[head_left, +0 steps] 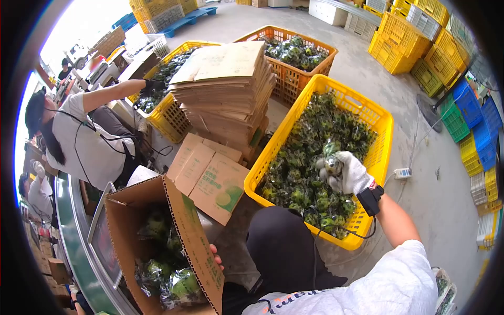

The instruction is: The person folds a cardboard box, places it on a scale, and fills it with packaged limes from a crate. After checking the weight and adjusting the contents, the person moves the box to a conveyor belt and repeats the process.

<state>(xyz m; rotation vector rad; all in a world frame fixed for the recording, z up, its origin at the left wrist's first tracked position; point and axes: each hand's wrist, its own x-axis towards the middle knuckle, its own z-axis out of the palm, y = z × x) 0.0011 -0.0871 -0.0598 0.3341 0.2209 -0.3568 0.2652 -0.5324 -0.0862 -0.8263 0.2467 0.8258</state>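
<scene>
My right hand (353, 174), in a white glove with grey fingertips, is closed on a plastic-wrapped green fruit (332, 164). It is above a yellow crate (386, 134) filled with many similar wrapped fruits (310, 136). At the lower left, an open cardboard box (202, 247) tilts toward me, with several bagged green fruits (185, 283) inside. Bare fingers of my left hand (216, 257) curl against the outside of the box's right wall; the rest of that hand is hidden behind the cardboard.
Flattened cartons (220, 79) are stacked ahead, beside an orange crate (294, 86) of wrapped fruit. A co-worker (86, 131) at left reaches into another yellow crate (170, 118). A green conveyor belt (79, 247) runs along the left. A cable hangs from my right wrist device (370, 200).
</scene>
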